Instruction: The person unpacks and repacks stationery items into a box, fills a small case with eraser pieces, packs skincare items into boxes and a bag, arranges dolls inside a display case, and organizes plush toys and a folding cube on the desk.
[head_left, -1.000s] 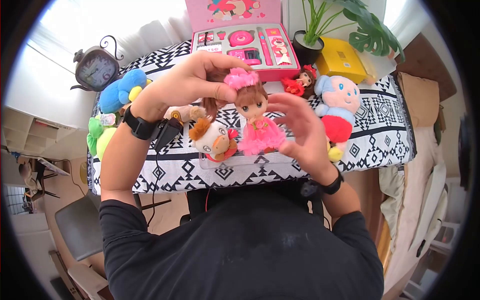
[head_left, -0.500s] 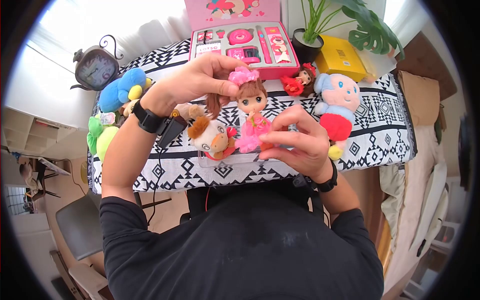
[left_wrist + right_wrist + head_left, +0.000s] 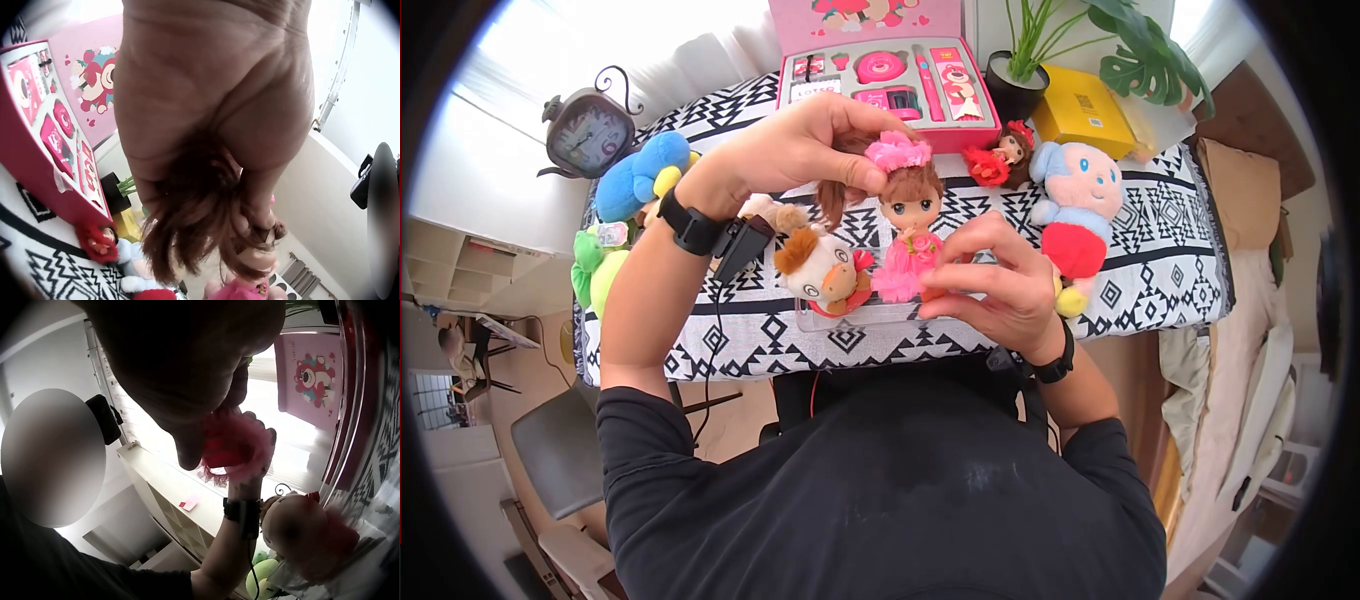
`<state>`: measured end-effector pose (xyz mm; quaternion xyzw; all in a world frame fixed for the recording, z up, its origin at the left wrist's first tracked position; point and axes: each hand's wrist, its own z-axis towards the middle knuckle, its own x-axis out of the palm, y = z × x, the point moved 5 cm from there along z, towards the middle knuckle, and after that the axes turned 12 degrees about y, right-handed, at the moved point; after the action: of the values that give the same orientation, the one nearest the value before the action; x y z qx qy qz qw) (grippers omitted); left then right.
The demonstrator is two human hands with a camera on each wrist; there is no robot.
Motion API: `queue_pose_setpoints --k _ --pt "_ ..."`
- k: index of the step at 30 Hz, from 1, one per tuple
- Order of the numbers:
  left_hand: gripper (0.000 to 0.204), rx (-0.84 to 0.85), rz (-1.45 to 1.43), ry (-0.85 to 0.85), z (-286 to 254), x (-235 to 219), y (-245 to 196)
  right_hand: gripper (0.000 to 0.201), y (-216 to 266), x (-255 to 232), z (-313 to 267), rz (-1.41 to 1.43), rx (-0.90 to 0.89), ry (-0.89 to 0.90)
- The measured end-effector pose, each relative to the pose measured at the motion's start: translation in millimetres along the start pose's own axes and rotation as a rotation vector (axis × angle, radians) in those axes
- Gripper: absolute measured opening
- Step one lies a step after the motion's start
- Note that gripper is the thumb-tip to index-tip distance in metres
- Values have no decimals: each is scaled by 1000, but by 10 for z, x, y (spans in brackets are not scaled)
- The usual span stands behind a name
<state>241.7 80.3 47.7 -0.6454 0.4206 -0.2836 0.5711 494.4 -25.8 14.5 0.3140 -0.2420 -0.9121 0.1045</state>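
A doll with brown hair and a pink dress (image 3: 908, 262) is held upright above the table. The left hand (image 3: 825, 150) grips it by the head and hair, close to the pink bow (image 3: 898, 151); in the left wrist view long brown hair (image 3: 194, 212) hangs below the palm. The right hand (image 3: 998, 290) pinches the lower edge of the dress between thumb and fingers; the right wrist view shows the pink hem (image 3: 240, 450) from underneath. Just left of the doll is a white and brown plush toy (image 3: 825, 272).
Behind stands an open pink gift box (image 3: 990, 135), with a potted plant (image 3: 1018, 75) and a yellow box (image 3: 1085, 112). A red-dressed doll (image 3: 998, 160) and a blue and red plush (image 3: 1080, 200) are at right; a clock (image 3: 592, 135) and blue plush (image 3: 640, 175) at left.
The right hand, apart from the doll a second ago, has moved in and taken the dress hem. The doll and the left hand have shifted slightly.
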Motion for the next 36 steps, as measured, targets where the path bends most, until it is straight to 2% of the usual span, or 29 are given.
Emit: queue_pose_setpoints --k 3,5,6,8,9,11,12,13,14,19,21,26,31,35,36 --pt "64 -20 129 40 119 -36 -53 50 -34 -87 -108 -29 60 -95" --pt "58 -134 134 83 221 30 -122 45 -188 -210 -366 -103 189 -221" --pt "50 -140 119 139 304 123 -200 45 -216 -239 -481 -112 204 -239" --pt "47 -132 214 219 463 195 -91 30 -326 -255 -723 -73 414 -283" --pt "44 -114 307 276 539 241 -64 30 -320 -230 -801 -78 428 -304" --pt "42 -134 302 327 637 336 -70 24 -305 -188 -932 -124 498 -309" --pt "44 -209 303 331 687 374 -79 23 -275 -178 -976 -138 511 -320" --pt "45 -283 304 330 735 391 -67 23 -265 -163 -1023 -143 523 -334" --pt "46 -171 410 352 801 394 -32 22 -265 -145 -1066 -154 516 -357" --pt "43 -213 391 392 909 488 104 20 -214 -122 -1055 -250 456 -370" --pt "41 -171 376 473 918 557 136 20 -221 -121 -1050 -250 451 -366" --pt "39 -154 511 456 872 536 244 20 -242 -136 -1045 -251 433 -356" --pt "38 -95 797 448 833 529 279 21 -247 -133 -1040 -248 418 -346" --pt "37 -70 762 449 833 565 269 21 -250 -120 -1029 -246 416 -341" --pt "39 -119 803 467 836 573 270 21 -250 -120 -1027 -251 416 -342"
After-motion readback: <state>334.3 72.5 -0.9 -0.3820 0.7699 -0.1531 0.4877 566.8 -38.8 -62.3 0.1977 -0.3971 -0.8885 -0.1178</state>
